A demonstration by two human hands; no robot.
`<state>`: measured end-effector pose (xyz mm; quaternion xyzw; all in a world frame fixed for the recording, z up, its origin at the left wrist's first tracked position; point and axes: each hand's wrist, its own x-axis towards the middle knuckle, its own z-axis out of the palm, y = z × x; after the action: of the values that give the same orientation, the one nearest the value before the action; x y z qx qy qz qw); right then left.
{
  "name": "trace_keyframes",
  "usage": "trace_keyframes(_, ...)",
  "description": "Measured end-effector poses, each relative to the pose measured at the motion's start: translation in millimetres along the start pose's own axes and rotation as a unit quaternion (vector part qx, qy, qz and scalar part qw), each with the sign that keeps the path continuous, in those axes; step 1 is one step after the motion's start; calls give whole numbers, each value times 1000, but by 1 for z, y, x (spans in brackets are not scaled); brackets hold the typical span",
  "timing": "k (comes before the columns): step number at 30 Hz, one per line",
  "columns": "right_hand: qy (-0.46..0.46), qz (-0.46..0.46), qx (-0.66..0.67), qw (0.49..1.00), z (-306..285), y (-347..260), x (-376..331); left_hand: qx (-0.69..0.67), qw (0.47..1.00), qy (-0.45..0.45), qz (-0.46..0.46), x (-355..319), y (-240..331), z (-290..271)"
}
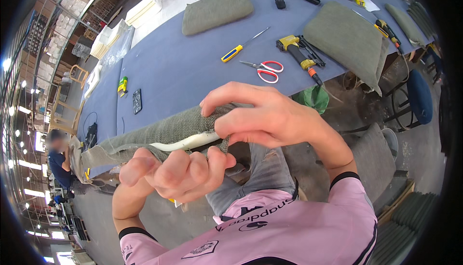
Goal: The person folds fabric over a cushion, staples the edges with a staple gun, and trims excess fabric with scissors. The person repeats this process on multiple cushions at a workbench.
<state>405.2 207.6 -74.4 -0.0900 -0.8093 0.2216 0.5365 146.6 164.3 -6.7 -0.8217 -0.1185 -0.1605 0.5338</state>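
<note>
A long grey-green fabric cushion cover (166, 126) lies across the near table edge in front of me. Along its open side a strip of white foam (185, 143) shows between the fabric edges. My left hand (181, 173) is closed on the near edge of the fabric, knuckles toward me. With bent fingers and thumb, my right hand (263, 115) pinches the cover at its right end, beside the foam. Beyond my hands lie red-handled scissors (268, 70), a yellow and blue screwdriver (232, 53) and a yellow-black pneumatic staple gun (300, 53).
The blue-covered table (164, 67) carries a flat grey-green cushion (218, 10), a larger one (343, 36) overhanging the edge, and a black phone (137, 101). A blue stool (418, 96) stands to the right. At far left, another person (59, 161) works beside the table.
</note>
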Motion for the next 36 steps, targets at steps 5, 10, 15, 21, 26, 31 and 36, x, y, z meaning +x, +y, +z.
trace_keyframes(5,2,4,-50,999,3,-7,-1,-6,995,100,9,8,-2,16)
trace_keyframes(10,-7,19,-88,996,4,-15,1,3,996,84,5,7,-1,14)
trace_keyframes(15,-33,47,-129,990,2,-23,2,9,998,55,15,11,-2,8)
trace_keyframes(21,-7,45,-114,992,6,-23,0,4,999,35,-19,12,-1,2)
trace_keyframes(26,60,33,-77,995,16,-17,-3,-28,995,65,-70,9,1,12)
trace_keyframes(31,114,46,-61,991,27,-14,-4,-83,987,68,-122,14,0,15)
trace_keyframes(36,169,52,15,984,37,-3,-7,-112,982,54,-140,15,-8,19)
